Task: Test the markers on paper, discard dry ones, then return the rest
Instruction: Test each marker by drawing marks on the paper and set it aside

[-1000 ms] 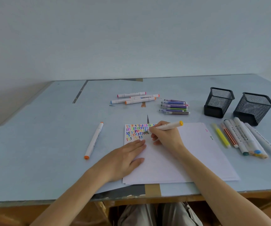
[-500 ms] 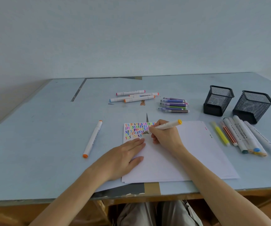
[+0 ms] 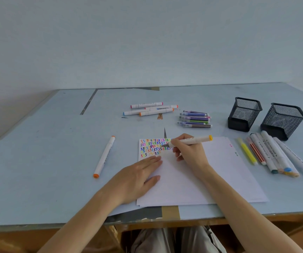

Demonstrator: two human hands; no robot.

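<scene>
Here the right hand (image 3: pixel 190 154) pinches a white-barrelled marker with a yellow end cap (image 3: pixel 191 140) in a writing grip, its fingers curled round the barrel low down by the nib, which meets the white sheet of paper (image 3: pixel 211 179) at the right end of the rows of coloured squiggles (image 3: pixel 154 146) in the sheet's far left corner. The left hand (image 3: pixel 138 179) lies flat, fingers straight and together, pressing the paper down near its left edge. The sheet sits at the near edge of the pale blue table (image 3: pixel 37 161). The marker looks light, stiff and smooth, so a pinch close to the tip should give control; the thin paper would likely slide without that flat palm. Untested or sorted markers lie in groups: white ones (image 3: pixel 152 109) and slim coloured pens (image 3: pixel 195 119) toward the far edge, more (image 3: pixel 275 154) by the right edge beside two black mesh pen cups (image 3: pixel 243 114), and one orange-capped marker (image 3: pixel 104 157) alone left of the paper.
</scene>
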